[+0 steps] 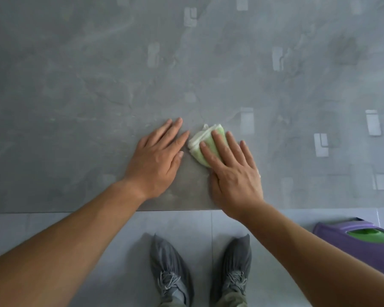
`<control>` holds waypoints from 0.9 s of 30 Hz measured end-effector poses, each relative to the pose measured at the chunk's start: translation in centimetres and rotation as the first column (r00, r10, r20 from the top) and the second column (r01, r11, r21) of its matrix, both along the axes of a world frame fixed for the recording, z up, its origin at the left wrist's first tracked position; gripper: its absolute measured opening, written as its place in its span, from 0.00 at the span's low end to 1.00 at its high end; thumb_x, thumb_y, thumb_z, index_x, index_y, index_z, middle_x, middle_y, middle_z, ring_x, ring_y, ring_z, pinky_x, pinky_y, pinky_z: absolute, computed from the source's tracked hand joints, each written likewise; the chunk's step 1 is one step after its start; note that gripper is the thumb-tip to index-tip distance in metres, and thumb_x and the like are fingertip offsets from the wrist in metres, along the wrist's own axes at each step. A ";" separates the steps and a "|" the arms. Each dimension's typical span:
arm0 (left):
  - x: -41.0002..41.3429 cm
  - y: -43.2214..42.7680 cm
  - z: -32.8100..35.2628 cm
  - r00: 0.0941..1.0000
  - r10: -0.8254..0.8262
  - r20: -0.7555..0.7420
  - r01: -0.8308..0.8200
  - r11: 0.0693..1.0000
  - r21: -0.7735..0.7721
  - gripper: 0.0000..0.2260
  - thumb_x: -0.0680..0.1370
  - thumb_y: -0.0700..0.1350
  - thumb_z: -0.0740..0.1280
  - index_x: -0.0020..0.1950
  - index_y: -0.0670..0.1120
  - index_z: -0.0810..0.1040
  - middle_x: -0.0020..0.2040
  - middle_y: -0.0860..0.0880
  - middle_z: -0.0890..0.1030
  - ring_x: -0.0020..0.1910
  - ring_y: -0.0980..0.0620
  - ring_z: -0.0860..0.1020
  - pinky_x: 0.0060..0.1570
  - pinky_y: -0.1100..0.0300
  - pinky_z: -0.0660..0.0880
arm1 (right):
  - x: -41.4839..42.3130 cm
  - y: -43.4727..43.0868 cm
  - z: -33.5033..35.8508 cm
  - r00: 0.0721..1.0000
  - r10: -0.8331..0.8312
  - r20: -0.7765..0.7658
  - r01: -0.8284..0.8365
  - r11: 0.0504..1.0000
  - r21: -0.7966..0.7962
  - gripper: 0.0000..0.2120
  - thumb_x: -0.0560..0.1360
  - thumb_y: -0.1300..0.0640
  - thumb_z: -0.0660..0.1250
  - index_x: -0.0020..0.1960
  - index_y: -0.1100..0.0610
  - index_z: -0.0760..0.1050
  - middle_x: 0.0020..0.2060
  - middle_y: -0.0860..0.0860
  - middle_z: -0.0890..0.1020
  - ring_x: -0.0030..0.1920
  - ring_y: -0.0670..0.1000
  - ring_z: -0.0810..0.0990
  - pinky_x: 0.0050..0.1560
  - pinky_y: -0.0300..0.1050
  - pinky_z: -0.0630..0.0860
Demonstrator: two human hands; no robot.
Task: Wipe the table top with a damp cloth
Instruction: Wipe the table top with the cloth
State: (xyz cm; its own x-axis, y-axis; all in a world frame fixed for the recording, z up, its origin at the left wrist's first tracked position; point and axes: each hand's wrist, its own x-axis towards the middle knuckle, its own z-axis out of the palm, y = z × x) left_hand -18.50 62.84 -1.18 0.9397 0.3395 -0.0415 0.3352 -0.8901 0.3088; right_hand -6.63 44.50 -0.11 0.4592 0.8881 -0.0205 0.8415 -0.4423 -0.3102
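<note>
Head view looks straight down on a grey, marble-patterned bench (75, 85) that fills the upper two thirds of the frame. Its near edge runs across the lower third.

The cloth (197, 141), folded into a small green and white pad, lies on the bench just below the centre of the frame. The right hand (233, 173) lies flat on it. Its fingers (221, 142) are straight and slightly spread, pressing down rather than curling round the fabric. This probably keeps the whole pad against the surface and spreads the pressure for a wiping stroke.

The left hand (157, 160) rests palm down on the bare bench just left of the cloth. Its fingers (172, 129) are extended and hold nothing, and one fingertip comes close to the cloth's white edge. It seems to serve as a brace while the person leans over the edge.

Pale rectangles scattered across the bench look like reflections of ceiling lights, not things lying on it. Whether any part of the surface is already wet cannot be told. Most of the bench lies beyond the hands, so much wiping likely remains.

Below the edge, on the tiled floor (53, 229), are two grey shoes (169, 273). At lower right is a purple container (328, 231) with a green opening.
</note>
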 end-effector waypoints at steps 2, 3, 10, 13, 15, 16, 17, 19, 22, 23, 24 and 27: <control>0.0 0.0 0.0 1.000 0.004 0.008 -0.004 1.000 -0.023 0.22 0.82 0.50 0.52 0.75 0.49 0.68 0.79 0.50 0.61 0.78 0.51 0.59 0.65 0.50 0.64 | -0.4 -2.0 -0.1 0.983 0.182 0.009 -0.182 0.983 -0.036 0.29 0.77 0.54 0.60 0.78 0.46 0.62 0.80 0.52 0.57 0.80 0.58 0.52 0.77 0.62 0.55; 0.0 0.0 0.0 1.000 0.014 0.015 -0.014 0.999 -0.036 0.22 0.82 0.51 0.52 0.75 0.49 0.68 0.79 0.51 0.62 0.78 0.51 0.59 0.65 0.50 0.63 | -0.4 -3.6 0.0 0.958 0.288 0.014 -0.287 0.956 -0.056 0.30 0.77 0.55 0.60 0.78 0.46 0.62 0.80 0.51 0.57 0.80 0.58 0.52 0.77 0.62 0.55; 0.8 -0.1 0.5 0.998 0.068 0.015 -0.068 0.998 -0.010 0.23 0.79 0.54 0.55 0.71 0.48 0.71 0.77 0.46 0.65 0.73 0.46 0.64 0.63 0.49 0.63 | 6.6 -4.3 0.2 0.995 0.095 0.027 -0.093 0.993 -0.071 0.28 0.77 0.51 0.57 0.78 0.44 0.61 0.80 0.51 0.59 0.80 0.58 0.55 0.77 0.61 0.55; 2.1 1.4 1.0 0.986 0.161 -0.033 -0.160 0.986 0.037 0.27 0.77 0.58 0.55 0.74 0.49 0.68 0.79 0.42 0.61 0.76 0.41 0.59 0.72 0.43 0.54 | 6.9 -0.1 -0.1 0.978 -0.206 0.015 0.207 0.976 -0.071 0.27 0.78 0.42 0.54 0.77 0.43 0.62 0.80 0.52 0.58 0.80 0.58 0.55 0.78 0.58 0.52; 2.8 2.6 1.0 0.963 0.237 -0.131 -0.229 0.970 0.077 0.30 0.76 0.61 0.53 0.77 0.52 0.62 0.80 0.42 0.56 0.79 0.39 0.53 0.75 0.37 0.46 | 4.8 0.1 -0.4 0.991 -0.132 0.034 0.133 0.990 -0.055 0.27 0.79 0.42 0.57 0.78 0.45 0.62 0.80 0.53 0.58 0.80 0.58 0.54 0.78 0.59 0.54; 3.0 3.0 1.0 0.949 0.259 -0.180 -0.245 0.965 0.095 0.32 0.76 0.63 0.52 0.79 0.53 0.59 0.81 0.43 0.53 0.79 0.39 0.50 0.74 0.35 0.44 | 3.6 -0.5 -0.5 0.998 -0.042 0.045 0.043 0.998 -0.041 0.26 0.80 0.44 0.59 0.77 0.45 0.63 0.80 0.53 0.58 0.80 0.58 0.55 0.77 0.60 0.55; 3.0 3.3 0.9 0.940 0.264 -0.218 -0.245 0.963 0.108 0.33 0.76 0.64 0.50 0.79 0.54 0.56 0.81 0.44 0.51 0.80 0.40 0.48 0.74 0.33 0.43 | 2.7 -1.4 -0.5 0.997 0.052 0.049 -0.050 0.998 -0.033 0.25 0.81 0.46 0.60 0.77 0.45 0.64 0.80 0.53 0.58 0.80 0.58 0.55 0.77 0.60 0.56; 2.8 3.5 0.6 0.938 0.249 -0.242 -0.228 0.967 0.112 0.33 0.76 0.65 0.48 0.80 0.55 0.53 0.82 0.45 0.48 0.80 0.41 0.45 0.73 0.32 0.43 | 2.1 -2.5 -0.1 0.982 0.184 0.034 -0.182 0.982 -0.042 0.25 0.81 0.50 0.61 0.78 0.45 0.63 0.80 0.51 0.58 0.80 0.56 0.54 0.78 0.59 0.56; 2.7 3.5 0.6 0.943 0.252 -0.215 -0.236 0.967 0.099 0.30 0.77 0.63 0.49 0.79 0.55 0.58 0.81 0.45 0.53 0.80 0.40 0.50 0.73 0.32 0.47 | 4.6 -0.1 -0.3 0.982 0.179 0.054 -0.178 0.984 -0.016 0.25 0.81 0.51 0.59 0.78 0.43 0.62 0.80 0.50 0.58 0.80 0.55 0.55 0.78 0.58 0.55; 2.9 3.6 0.7 0.945 0.257 -0.204 -0.242 0.966 0.095 0.29 0.77 0.62 0.51 0.77 0.55 0.62 0.80 0.45 0.57 0.79 0.40 0.54 0.72 0.32 0.51 | 5.5 1.7 -0.6 0.994 0.098 0.046 -0.098 0.995 0.000 0.25 0.81 0.50 0.58 0.77 0.44 0.63 0.80 0.50 0.59 0.80 0.56 0.56 0.78 0.57 0.56; 2.9 3.8 0.8 0.947 0.260 -0.188 -0.245 0.965 0.097 0.28 0.77 0.61 0.53 0.75 0.55 0.66 0.79 0.45 0.61 0.77 0.39 0.59 0.71 0.32 0.55 | 6.4 3.7 -0.8 1.000 -0.013 0.016 0.013 1.000 0.028 0.24 0.80 0.50 0.57 0.76 0.44 0.65 0.79 0.51 0.61 0.79 0.57 0.58 0.77 0.57 0.57; 3.1 5.2 1.6 0.959 0.253 -0.128 -0.241 0.965 0.104 0.24 0.75 0.59 0.58 0.68 0.54 0.74 0.73 0.47 0.71 0.69 0.41 0.70 0.64 0.38 0.66 | 7.4 8.8 -1.0 0.959 -0.259 -0.116 0.275 0.951 0.141 0.23 0.78 0.53 0.60 0.73 0.49 0.72 0.77 0.54 0.66 0.77 0.59 0.64 0.72 0.55 0.65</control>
State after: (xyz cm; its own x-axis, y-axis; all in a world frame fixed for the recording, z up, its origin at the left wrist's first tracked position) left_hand -15.38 68.05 0.39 0.8132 0.5682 -0.1260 0.5820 -0.7954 0.1693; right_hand 0.79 53.28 -1.14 0.6826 0.7290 0.0520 0.6625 -0.5871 -0.4652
